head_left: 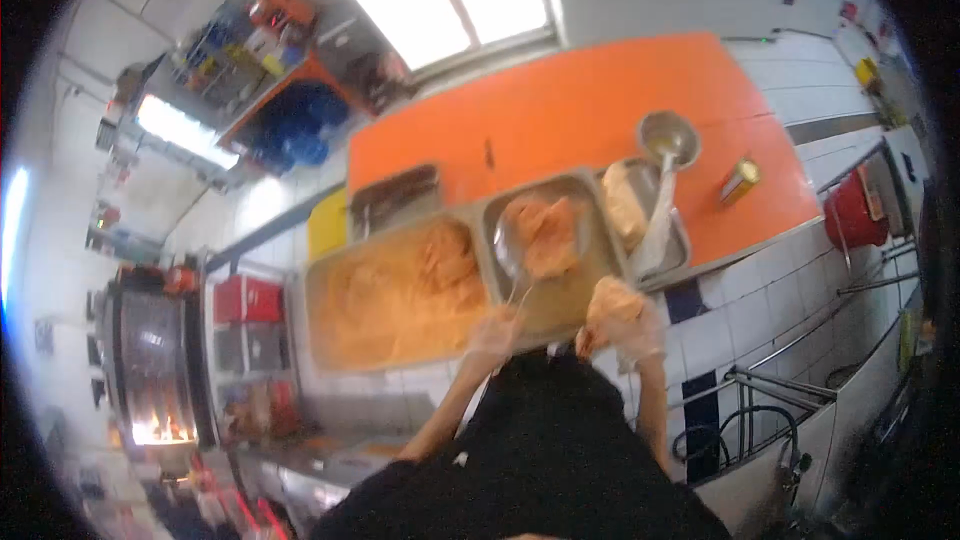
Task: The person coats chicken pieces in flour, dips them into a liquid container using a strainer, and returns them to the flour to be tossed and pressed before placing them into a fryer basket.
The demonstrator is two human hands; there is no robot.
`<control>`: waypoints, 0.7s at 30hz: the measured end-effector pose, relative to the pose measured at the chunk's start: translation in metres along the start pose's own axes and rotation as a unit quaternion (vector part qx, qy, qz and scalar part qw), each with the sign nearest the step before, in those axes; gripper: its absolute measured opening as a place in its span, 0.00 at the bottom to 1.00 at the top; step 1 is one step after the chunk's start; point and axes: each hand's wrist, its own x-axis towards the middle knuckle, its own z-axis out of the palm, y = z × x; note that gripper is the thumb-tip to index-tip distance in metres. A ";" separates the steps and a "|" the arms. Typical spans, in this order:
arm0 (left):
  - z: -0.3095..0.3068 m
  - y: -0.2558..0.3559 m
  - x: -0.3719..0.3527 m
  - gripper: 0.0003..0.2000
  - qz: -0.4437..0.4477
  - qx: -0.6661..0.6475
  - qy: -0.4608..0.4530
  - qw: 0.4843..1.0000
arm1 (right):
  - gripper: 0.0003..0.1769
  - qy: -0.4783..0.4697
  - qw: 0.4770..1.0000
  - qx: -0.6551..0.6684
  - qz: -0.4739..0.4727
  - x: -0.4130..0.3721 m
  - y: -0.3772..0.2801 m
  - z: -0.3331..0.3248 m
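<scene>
My right hand (pixel 640 333), in a clear plastic glove, is closed round a piece of raw meat (pixel 612 306), held at the front edge of the trays. My left hand (pixel 490 333), also gloved, is closed near the front rim of the middle tray; a thin metal tool (pixel 521 286) points up from its fingers, too blurred for me to tell its kind. In the middle metal tray (pixel 575 308), more meat pieces (pixel 545 232) lie towards the back. To its left, a larger tray (pixel 315 325) holds orange, marinade-covered meat (pixel 400 290).
A narrow tray (pixel 683 248) on the right carries a pale block (pixel 625 204) and a ladle (pixel 668 140). Behind stand a small can (pixel 740 181) and an orange worktop (pixel 570 105). A lit grill (pixel 160 380) is far left; a red bucket (pixel 853 210) is far right.
</scene>
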 end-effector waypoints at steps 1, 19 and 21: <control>-0.010 0.011 -0.004 0.11 -0.044 -0.044 -0.027 0.998 | 0.27 0.016 0.992 0.122 -0.020 0.008 0.054 0.019; -0.064 -0.038 -0.101 0.12 -0.389 0.118 0.120 0.906 | 0.27 -0.001 0.997 0.042 -0.061 0.045 0.047 0.015; -0.038 -0.065 -0.106 0.13 -0.471 0.091 0.144 0.866 | 0.27 -0.008 0.996 0.066 -0.059 0.046 0.037 0.022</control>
